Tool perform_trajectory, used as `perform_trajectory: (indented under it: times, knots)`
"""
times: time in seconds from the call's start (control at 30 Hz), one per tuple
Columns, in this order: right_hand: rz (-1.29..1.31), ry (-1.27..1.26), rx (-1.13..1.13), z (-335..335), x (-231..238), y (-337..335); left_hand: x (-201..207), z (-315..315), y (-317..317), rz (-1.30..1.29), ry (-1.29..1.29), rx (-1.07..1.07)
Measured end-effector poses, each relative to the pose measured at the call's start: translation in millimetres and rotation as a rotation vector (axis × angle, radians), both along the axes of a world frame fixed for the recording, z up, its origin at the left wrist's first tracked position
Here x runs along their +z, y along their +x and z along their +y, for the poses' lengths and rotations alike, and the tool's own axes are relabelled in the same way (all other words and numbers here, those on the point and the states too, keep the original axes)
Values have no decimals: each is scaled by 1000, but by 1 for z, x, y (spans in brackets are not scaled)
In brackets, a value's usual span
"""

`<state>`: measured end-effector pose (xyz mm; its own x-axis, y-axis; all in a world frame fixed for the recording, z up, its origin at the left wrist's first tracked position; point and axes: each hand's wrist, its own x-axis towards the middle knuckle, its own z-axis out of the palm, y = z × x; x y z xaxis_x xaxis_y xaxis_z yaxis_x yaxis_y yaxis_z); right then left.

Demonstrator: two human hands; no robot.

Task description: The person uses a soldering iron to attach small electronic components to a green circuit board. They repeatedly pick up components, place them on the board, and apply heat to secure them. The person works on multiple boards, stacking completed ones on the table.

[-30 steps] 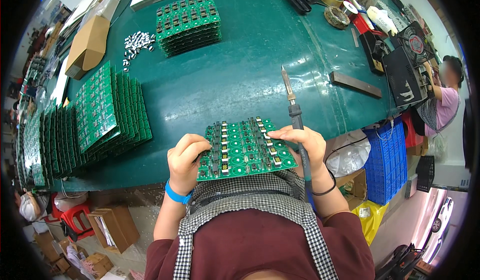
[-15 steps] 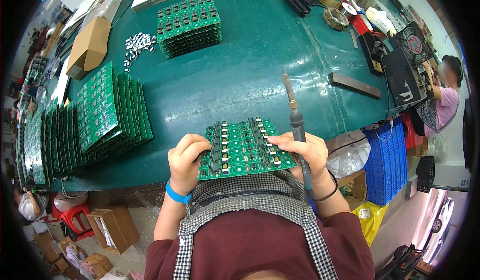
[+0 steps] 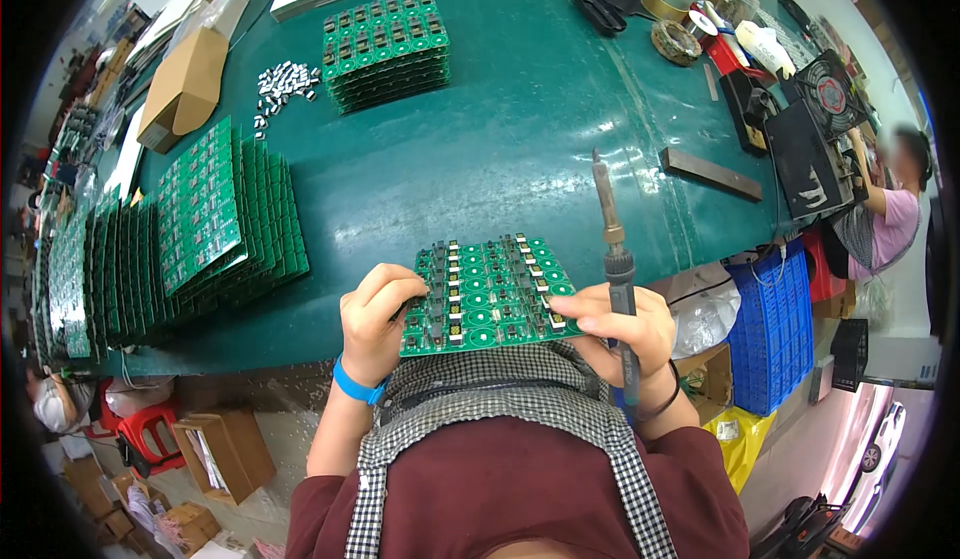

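Observation:
A green circuit board panel [image 3: 487, 299] with rows of white and black components is held in front of my apron, over the table's near edge. My left hand [image 3: 378, 311] grips its left edge, fingers curled. At the panel's right side, my right hand [image 3: 632, 331] has its thumb or fingertip against a white component near the edge. That same hand also holds a soldering iron [image 3: 621, 289], its handle lying across the fingers and its tip pointing up and away from the panel.
Stacks of circuit boards stand at the left [image 3: 205, 214] and far middle [image 3: 388, 49] of the green table [image 3: 480, 159]. Small white components [image 3: 287, 81] lie between them. A metal bar [image 3: 711, 174], solder spool [image 3: 700, 23] and black fan unit [image 3: 812, 149] are at right; another person [image 3: 885, 204] sits beyond.
My right hand and the soldering iron have shifted right and slightly down, with the fingertip lower along the panel's right side. My left hand keeps its hold.

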<state>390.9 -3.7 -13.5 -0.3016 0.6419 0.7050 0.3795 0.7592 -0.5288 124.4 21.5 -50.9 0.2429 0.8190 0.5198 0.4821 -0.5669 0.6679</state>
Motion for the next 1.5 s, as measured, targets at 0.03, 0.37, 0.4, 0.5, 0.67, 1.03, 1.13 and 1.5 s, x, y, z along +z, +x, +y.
perform_trajectory:
  times: [0.03,0.37,0.4,0.5,0.67,1.03,1.13,1.5]
  knots:
    - [-9,-15,30,-1,2,0,-1,0,-2,-4,0,4]
    - [15,-12,-69,-2,-16,10,-1,0,-3,-3,8,-14]
    - [-23,-34,-92,-1,-20,15,-1,1,-3,-15,13,-20]
    - [-48,-8,-103,4,-29,15,-3,2,-4,-6,33,-16]
    - [299,-149,-130,11,-33,11,9,6,5,-75,96,7]
    - [-58,-488,-311,90,-53,2,2,45,14,247,-573,278]
    - [-277,-211,-335,91,-45,16,-9,40,-16,-333,-847,110]
    - [-242,88,-889,202,-30,192,33,19,-45,-391,-646,437]
